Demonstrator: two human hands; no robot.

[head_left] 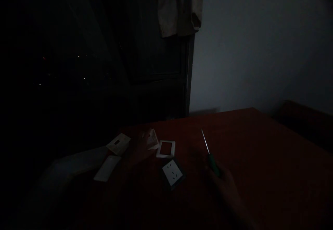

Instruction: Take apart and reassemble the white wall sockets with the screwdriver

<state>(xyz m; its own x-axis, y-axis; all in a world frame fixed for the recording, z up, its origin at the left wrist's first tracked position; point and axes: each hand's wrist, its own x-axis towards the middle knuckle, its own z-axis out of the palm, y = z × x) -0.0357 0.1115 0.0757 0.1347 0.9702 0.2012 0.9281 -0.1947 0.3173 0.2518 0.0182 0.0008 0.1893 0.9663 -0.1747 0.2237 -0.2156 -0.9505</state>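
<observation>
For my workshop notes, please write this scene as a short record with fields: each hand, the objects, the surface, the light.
Left hand: at a small pale angular piece; grip too dark to tell
Right hand: holds a green-handled metal screwdriver
Between hands: white square open frame; white five-slot socket with dark surround
Left of left hand: pale plate with dark slot; plain pale rectangular plate
Surface: red-brown table
Light: very dim

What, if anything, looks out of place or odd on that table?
The socket sits askew on the table, its dark surround exposed, while a white frame lies separately just beyond it. It looks odd because the two seem to belong together. I see no spill; it's too dark to rule out damage.
</observation>
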